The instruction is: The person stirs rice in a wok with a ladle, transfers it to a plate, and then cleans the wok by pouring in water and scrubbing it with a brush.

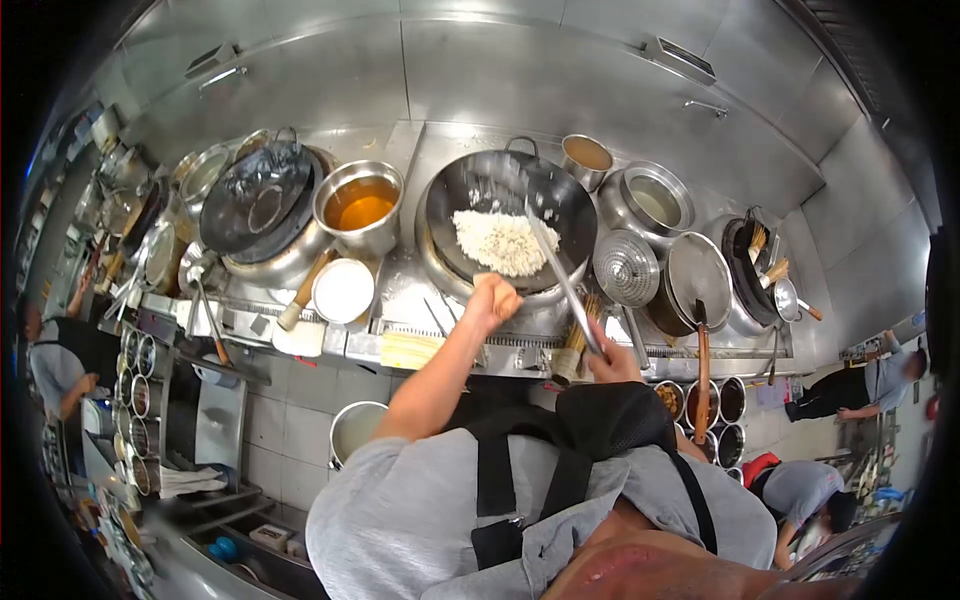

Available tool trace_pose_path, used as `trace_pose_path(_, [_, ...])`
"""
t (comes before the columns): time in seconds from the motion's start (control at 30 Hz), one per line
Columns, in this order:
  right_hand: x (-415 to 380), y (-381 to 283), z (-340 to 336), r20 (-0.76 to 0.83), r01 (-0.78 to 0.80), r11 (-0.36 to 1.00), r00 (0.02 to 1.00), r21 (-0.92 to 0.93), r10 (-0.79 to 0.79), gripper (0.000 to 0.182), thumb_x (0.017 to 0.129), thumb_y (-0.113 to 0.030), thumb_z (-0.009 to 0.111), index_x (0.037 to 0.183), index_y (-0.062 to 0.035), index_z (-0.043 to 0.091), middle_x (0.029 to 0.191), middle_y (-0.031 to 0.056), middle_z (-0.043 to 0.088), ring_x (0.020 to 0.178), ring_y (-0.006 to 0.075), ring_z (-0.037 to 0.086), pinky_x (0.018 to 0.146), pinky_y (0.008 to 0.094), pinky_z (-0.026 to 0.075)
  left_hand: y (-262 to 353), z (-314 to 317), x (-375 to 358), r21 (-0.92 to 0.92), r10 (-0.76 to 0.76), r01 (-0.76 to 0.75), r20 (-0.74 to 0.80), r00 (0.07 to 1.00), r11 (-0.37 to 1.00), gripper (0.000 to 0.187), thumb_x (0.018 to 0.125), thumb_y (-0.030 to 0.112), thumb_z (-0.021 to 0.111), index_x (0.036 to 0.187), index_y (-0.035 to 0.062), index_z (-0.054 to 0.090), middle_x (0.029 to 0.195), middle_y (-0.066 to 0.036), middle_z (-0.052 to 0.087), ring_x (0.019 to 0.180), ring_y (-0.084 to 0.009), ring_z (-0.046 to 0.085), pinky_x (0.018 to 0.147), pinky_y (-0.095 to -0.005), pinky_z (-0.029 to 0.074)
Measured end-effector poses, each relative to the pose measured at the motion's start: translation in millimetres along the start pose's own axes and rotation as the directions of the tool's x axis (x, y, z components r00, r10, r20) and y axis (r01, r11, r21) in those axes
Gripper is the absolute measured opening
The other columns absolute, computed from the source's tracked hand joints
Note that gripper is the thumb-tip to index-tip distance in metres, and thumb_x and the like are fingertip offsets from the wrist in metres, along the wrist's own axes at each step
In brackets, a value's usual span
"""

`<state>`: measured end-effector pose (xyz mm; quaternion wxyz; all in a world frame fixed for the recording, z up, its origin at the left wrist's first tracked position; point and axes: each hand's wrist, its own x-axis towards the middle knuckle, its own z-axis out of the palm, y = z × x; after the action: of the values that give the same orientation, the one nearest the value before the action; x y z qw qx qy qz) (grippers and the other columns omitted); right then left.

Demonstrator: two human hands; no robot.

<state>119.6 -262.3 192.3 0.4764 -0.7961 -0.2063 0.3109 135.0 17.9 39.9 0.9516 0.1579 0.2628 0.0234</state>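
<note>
A black wok (pixel 445 190) sits on the middle burner, with a heap of white rice (pixel 500 240) in it. My left hand (pixel 495 300) is closed at the wok's near rim; the part it grips is hidden under the fingers. In my right hand (pixel 615 357) is the handle of a long metal wok ladle (pixel 558 262). The ladle slants up and left over the rice, and its head is blurred by motion. Some grains look loose or in the air near the wok's far side.
Left of the wok stand a metal pot of orange-brown liquid (pixel 389 217), a white bowl (pixel 343 291) and another dark wok (pixel 228 215). On the right are a perforated skimmer (pixel 626 268), a round strainer (pixel 700 275) and a bamboo brush (pixel 572 348). Other people work farther off on both sides.
</note>
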Motion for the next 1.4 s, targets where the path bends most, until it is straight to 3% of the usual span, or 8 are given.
trace_pose_path(0.23, [-14.6, -61.1, -69.4, 0.096, -0.025, 0.92, 0.995, 0.391, -0.014, 0.066, 0.097, -0.012, 0.047, 0.153, -0.028, 0.016, 0.066, -0.004, 0.041, 0.047, 0.0035, 0.036, 0.037, 0.0176, 0.031, -3.4, -31.9, 40.5, 0.011, -0.034, 0.033, 0.066, 0.997, 0.999, 0.011, 0.094, 0.022, 0.052, 0.092, 0.0107, 0.049, 0.075, -0.008, 0.055, 0.057, -0.0255, 0.058, 0.061, -0.0443, 0.058])
trace_pose_path(0.33, [37.1, 43.3, -60.3, 0.345, -0.341, 0.536, 0.934, 0.772, 0.097, 0.062, 0.098, -0.018, 0.049, 0.151, -0.0329, 0.02, 0.065, -0.0058, 0.036, 0.046, 0.0042, 0.024, 0.036, 0.0159, 0.024, -3.3, -27.5, 36.3, 0.007, -0.011, 0.01, 0.037, 0.999, 1.0, 0.01, 0.093, 0.02, 0.052, 0.09, 0.0108, 0.05, 0.074, -0.007, 0.056, 0.058, -0.0252, 0.058, 0.063, -0.0454, 0.057])
trace_pose_path(0.53, [108.7, -4.3, -13.9, 0.074, -0.112, 0.993, 0.991, -0.046, 0.115, 0.058, 0.098, -0.019, 0.049, 0.15, -0.0286, 0.025, 0.061, -0.004, 0.041, 0.042, 0.0049, 0.03, 0.036, 0.0205, 0.027, -3.0, -46.7, 49.9, 0.039, -0.056, 0.053, 0.078, 0.995, 0.998, 0.011, 0.093, 0.021, 0.052, 0.09, 0.0108, 0.052, 0.071, -0.008, 0.058, 0.062, -0.0245, 0.061, 0.064, -0.0462, 0.058])
trace_pose_path(0.77, [90.3, 53.4, -24.7, 0.401, -0.38, 0.704, 0.904, 0.6, 0.147, 0.058, 0.099, -0.017, 0.047, 0.151, -0.0261, 0.024, 0.064, -0.0027, 0.041, 0.048, 0.0051, 0.04, 0.039, 0.0215, 0.034, 0.0, -27.6, 32.4, 0.043, 0.014, -0.014, -0.004, 1.0, 0.999, 0.015, 0.094, 0.024, 0.053, 0.088, 0.0096, 0.053, 0.072, -0.009, 0.06, 0.062, -0.0252, 0.062, 0.063, -0.0452, 0.059])
trace_pose_path(0.97, [104.4, -7.1, -8.9, 0.096, -0.146, 0.978, 0.987, 0.148, 0.133, 0.057, 0.099, -0.018, 0.046, 0.148, -0.038, 0.026, 0.064, -0.0039, 0.042, 0.044, 0.0041, 0.036, 0.037, 0.0203, 0.031, -0.2, -39.0, 42.9, 0.01, -0.039, 0.039, 0.012, 0.999, 0.999, 0.012, 0.093, 0.022, 0.053, 0.085, 0.0127, 0.054, 0.074, -0.009, 0.061, 0.063, -0.0262, 0.062, 0.065, -0.0455, 0.058])
trace_pose_path(1.2, [138.3, 58.6, -1.3, 0.247, -0.333, 0.746, 0.942, 0.577, 0.229, 0.057, 0.099, -0.023, 0.048, 0.149, -0.0349, 0.026, 0.063, -0.0028, 0.043, 0.045, 0.0061, 0.037, 0.038, 0.0221, 0.034, 2.1, -37.6, 45.4, 0.088, -0.067, 0.069, -0.023, 0.997, 0.994, 0.014, 0.095, 0.025, 0.051, 0.089, 0.0119, 0.051, 0.074, -0.009, 0.057, 0.063, -0.0266, 0.06, 0.063, -0.0468, 0.058])
trace_pose_path(1.33, [118.4, 86.2, 0.1, -0.051, 0.203, 0.934, 0.972, -0.296, -0.227, 0.063, 0.094, -0.021, 0.053, 0.15, -0.0308, 0.027, 0.063, 0.0024, 0.049, 0.046, 0.0079, 0.043, 0.04, 0.0269, 0.039, -6.4, -30.7, 24.9, 0.069, 0.078, -0.077, -0.017, 0.997, 0.995, 0.016, 0.096, 0.026, 0.051, 0.085, 0.014, 0.051, 0.075, -0.006, 0.057, 0.064, -0.0232, 0.059, 0.063, -0.0443, 0.056])
trace_pose_path(1.4, [28.4, 5.4, -55.2, 0.192, -0.076, 0.967, 0.973, -0.241, 0.125, 0.064, 0.091, -0.015, 0.052, 0.15, -0.0247, 0.028, 0.074, 0.006, 0.057, 0.059, 0.0139, 0.053, 0.055, 0.0298, 0.048, -20.0, -15.1, -38.1, 0.019, 0.103, -0.105, 0.1, 0.99, 0.994, 0.026, 0.094, 0.027, 0.053, 0.07, 0.0181, 0.045, 0.061, 0.0, 0.048, 0.045, -0.0154, 0.043, 0.051, -0.0332, 0.047])
